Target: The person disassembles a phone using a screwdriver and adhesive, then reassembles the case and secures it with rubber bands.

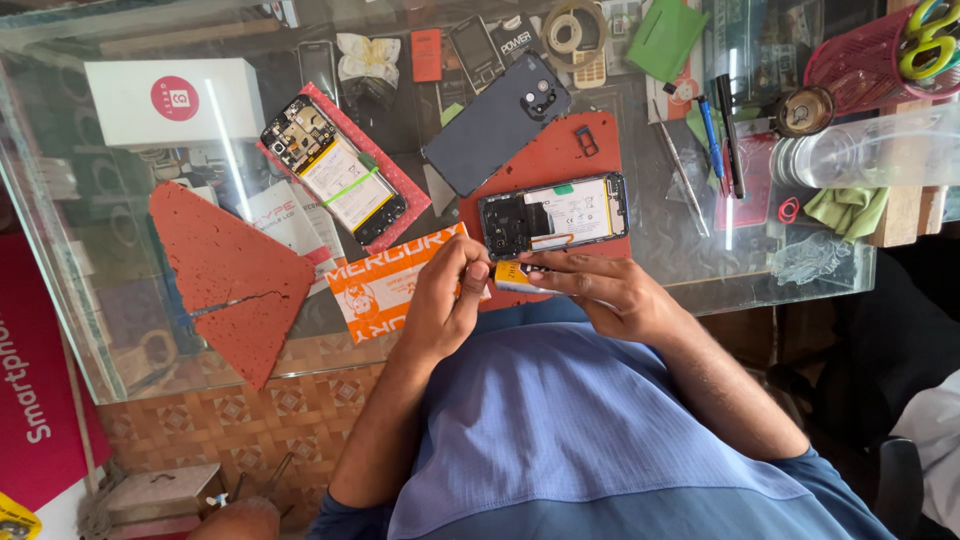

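1. Left hand (448, 295): fingers curled in, fingertips pinching the left end of a small yellow packet (517, 277). Grasping, not released.
2. Right hand (605, 290): fingers extended leftward along the packet's top edge, thumb under it. It grips the packet's right part; how tightly, I cannot tell.
3. Yellow packet: held between both hands just over the near edge of the glass table (60, 180). Long axis runs left to right, roughly parallel to that edge. Most of it is hidden by the fingers.
4. Key relation: the opened phone (553, 213), back cover off and innards showing, lies directly beyond the packet, away from the body, just beside the fingertips. Its long axis also runs left to right, so packet and phone lie nearly parallel. The right hand's fingertips sit closer to it than the left's.
5. The phone rests on a red-brown mat (560, 155). A dark back cover (497, 123) lies on the mat's upper left, tilted, camera cluster to its upper right.
6. Left of the hands: an orange printed card (385, 283), touching the left hand's knuckles.
7. Further left: a second opened phone (335, 170) on a pink pad, set diagonally, and a torn triangular red-brown sheet (228, 275).
8. Far right: pens (722, 130) and a pink basket (870, 50) holding scissors.
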